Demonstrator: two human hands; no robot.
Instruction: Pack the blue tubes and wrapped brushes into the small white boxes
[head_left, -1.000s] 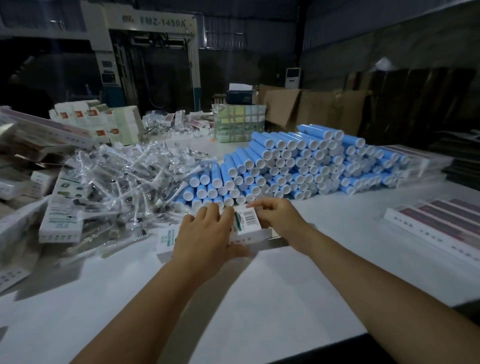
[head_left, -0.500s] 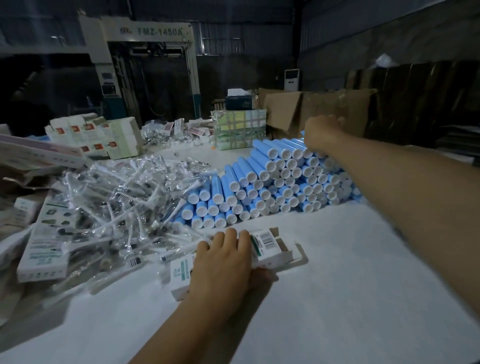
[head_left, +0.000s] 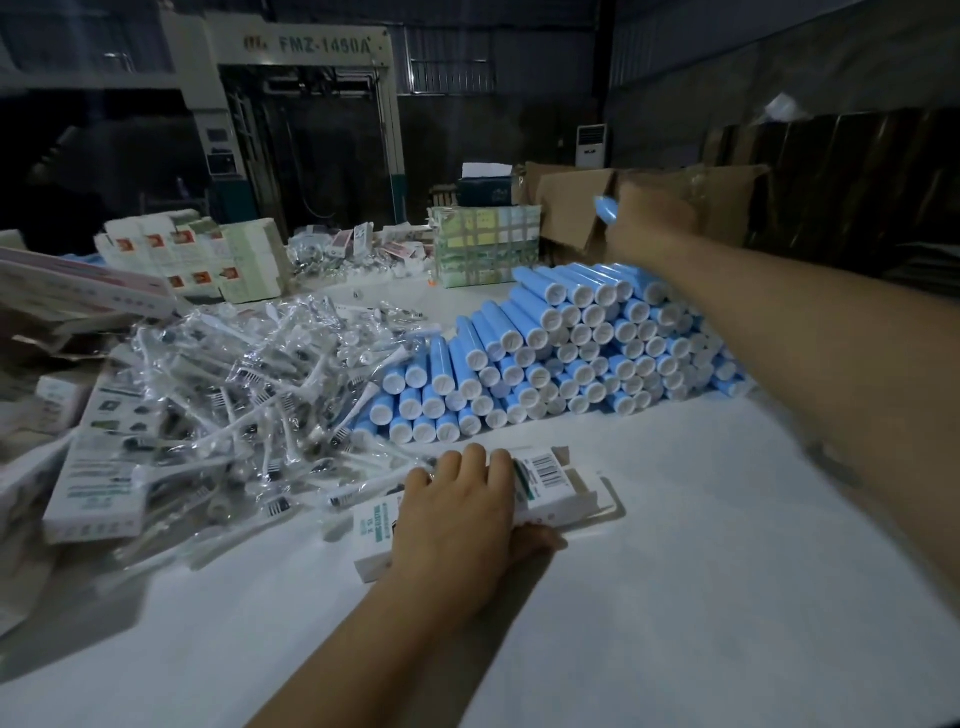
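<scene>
A small white box (head_left: 550, 486) with a barcode and green print lies on the white table, its right end flap open. My left hand (head_left: 462, 512) grips it from above, fingers over the far side and thumb on the near side. My right hand (head_left: 652, 221) is raised above the far top of the stack of blue tubes (head_left: 561, 353) and holds one blue tube (head_left: 607, 209), whose end sticks out to the left. A heap of clear-wrapped brushes (head_left: 249, 395) lies left of the stack.
Flat and filled white boxes (head_left: 98, 488) lie at the left edge. Stacked printed cartons (head_left: 197, 254) and a taped green box (head_left: 485, 244) stand at the back of the table. Brown cardboard (head_left: 571, 208) leans behind them. A large machine fills the background.
My right hand left the box, reached to the top of the blue tube stack and now lifts one tube off it. My left hand stayed on the box.
</scene>
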